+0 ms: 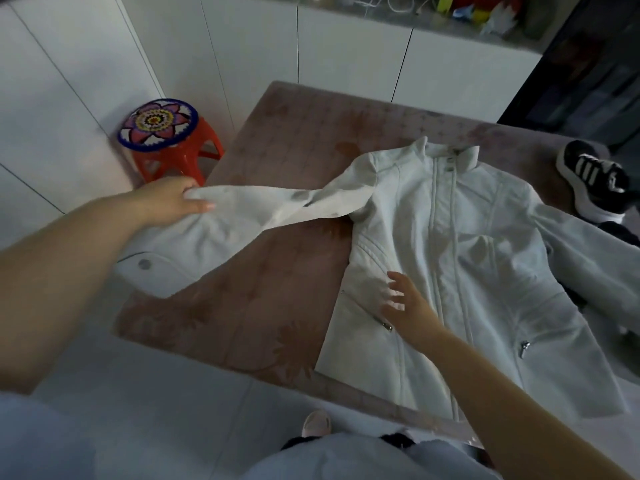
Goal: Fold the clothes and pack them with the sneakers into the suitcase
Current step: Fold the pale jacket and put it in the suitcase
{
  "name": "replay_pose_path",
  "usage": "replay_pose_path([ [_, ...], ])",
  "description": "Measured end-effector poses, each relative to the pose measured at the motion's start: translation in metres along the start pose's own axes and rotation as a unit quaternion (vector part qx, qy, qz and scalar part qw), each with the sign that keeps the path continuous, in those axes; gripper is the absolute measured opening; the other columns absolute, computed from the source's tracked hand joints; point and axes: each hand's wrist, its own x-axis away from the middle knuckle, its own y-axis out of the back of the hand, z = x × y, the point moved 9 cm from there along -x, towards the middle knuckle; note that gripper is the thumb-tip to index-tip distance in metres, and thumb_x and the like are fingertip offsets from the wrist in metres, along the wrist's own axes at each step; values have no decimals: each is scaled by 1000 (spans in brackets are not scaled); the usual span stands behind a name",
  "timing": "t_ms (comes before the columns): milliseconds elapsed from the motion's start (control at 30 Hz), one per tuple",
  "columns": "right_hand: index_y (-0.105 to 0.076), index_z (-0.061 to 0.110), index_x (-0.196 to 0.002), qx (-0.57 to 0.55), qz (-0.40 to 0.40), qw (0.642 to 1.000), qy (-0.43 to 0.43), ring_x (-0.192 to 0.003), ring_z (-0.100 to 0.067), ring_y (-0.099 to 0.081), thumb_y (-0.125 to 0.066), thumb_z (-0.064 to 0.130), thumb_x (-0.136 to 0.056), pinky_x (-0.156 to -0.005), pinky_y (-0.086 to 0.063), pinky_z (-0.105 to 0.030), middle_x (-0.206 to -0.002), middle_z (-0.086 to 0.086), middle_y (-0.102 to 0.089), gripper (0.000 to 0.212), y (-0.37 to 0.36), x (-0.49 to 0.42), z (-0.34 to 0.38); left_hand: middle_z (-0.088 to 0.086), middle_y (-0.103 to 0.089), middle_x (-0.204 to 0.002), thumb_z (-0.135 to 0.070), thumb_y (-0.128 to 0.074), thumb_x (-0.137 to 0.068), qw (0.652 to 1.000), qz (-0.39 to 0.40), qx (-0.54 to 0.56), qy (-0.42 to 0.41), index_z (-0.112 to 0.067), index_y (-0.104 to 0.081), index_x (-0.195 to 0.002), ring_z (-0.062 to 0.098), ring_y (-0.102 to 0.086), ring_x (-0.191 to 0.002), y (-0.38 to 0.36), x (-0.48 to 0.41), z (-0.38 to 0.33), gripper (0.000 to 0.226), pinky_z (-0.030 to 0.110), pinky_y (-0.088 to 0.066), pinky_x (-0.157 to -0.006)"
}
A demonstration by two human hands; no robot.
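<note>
A white jacket (485, 258) lies front up and zipped on a tabletop (263, 282) covered in a pink flower-patterned cloth. Its collar points to the far edge and its hem reaches the near edge, just in front of the person. The hands are well apart. The left hand (169, 199), out past the tabletop's left edge, grips one sleeve (263, 209) partway along, thumb and fingers curled round the fabric. The sleeve is drawn out sideways from the shoulder, and its cuff end with a round snap hangs below the forearm. The right hand (405, 303) is over the jacket's front with fingers spread and straight, just above a slanted pocket zip (372, 315). The fingers are blurred, so whether they press the cloth cannot be told. The jacket's other sleeve trails off toward the right, across some dark fabric (623, 233). A black-and-white sneaker (592, 178) sits on the tabletop's far right corner, near the jacket's shoulder but apart from it. A red stool (173, 157) with a bright flower-pattern cushion stands on the floor beside the tabletop's left side. White cabinets (346, 46) line the wall behind.
</note>
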Motion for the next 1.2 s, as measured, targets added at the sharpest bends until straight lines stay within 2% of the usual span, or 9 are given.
replay_pose_path([
  [133,-40,23,-135,40,-5,999,7,-112,-13,-47,-61,14,-88,-89,-41,-25,-131,1,-44,52,22,7,-2,13,-50,-132,-58,-64,-74,992,21,-59,110,-9,-48,-129,32,-49,-116,-47,1,63,75,42,-41,-98],
  [300,-50,22,-127,79,-46,996,15,-112,-7,-43,-59,16,-89,-93,-34,-21,-124,5,-45,39,96,29,-20,24,-46,-130,-19,-58,-88,974,10,-97,205,-1,-33,-137,39,-49,-114,-87,20,31,58,46,-44,-94],
  [533,-60,8,-112,216,-308,926,19,-114,-37,-46,-61,14,-80,-97,-36,-44,-120,-15,-55,33,275,109,-82,25,-31,-144,-19,-57,-87,995,-63,-76,-11,-10,-19,-147,42,-35,-128,-122,19,-190,72,45,-33,-103],
  [667,-40,9,-130,172,-414,888,-102,-127,-36,-32,-67,32,-73,-108,-27,-48,-135,-17,-39,67,367,155,-148,21,-36,-141,-22,-58,-87,990,-17,-49,-130,-13,-20,-146,37,-37,-127,-172,38,-324,71,40,-32,-104],
  [800,-37,8,-134,64,-303,934,-180,-113,-33,-50,-79,33,-70,-92,-44,-46,-120,-15,-52,82,381,142,-203,17,-39,-142,-25,-60,-86,975,17,-50,-218,-14,-18,-147,34,-40,-127,-223,68,-438,75,38,-34,-104],
  [867,-59,11,-97,80,-254,946,-184,-84,-30,-59,-71,48,-68,-64,-45,-36,-82,-9,-60,49,376,131,-207,15,-40,-141,-26,-60,-87,966,38,-20,-254,-13,-16,-147,31,-41,-127,-241,87,-485,75,37,-33,-105],
  [967,-45,14,-57,153,-239,949,-137,-67,-29,-49,-57,34,-85,-49,-27,-32,-54,-3,-45,37,375,122,-190,6,-47,-135,-28,-59,-89,955,53,61,-284,-15,-22,-145,25,-45,-123,-252,114,-539,69,36,-32,-106],
  [1100,-51,8,-73,173,-295,939,31,-64,-29,-51,-52,28,-91,-48,-35,-33,-63,-5,-54,26,364,123,-122,2,-54,-129,-35,-55,-91,936,79,194,-284,-17,-41,-137,18,-51,-117,-254,143,-587,51,30,-38,-101],
  [1200,-60,0,-96,153,-221,951,152,-83,-33,-61,-55,21,-89,-72,-48,-44,-88,-17,-66,23,327,116,-90,8,-55,-128,-34,-54,-91,948,56,213,-229,-13,-46,-133,22,-54,-115,-256,142,-597,47,31,-42,-98],
])
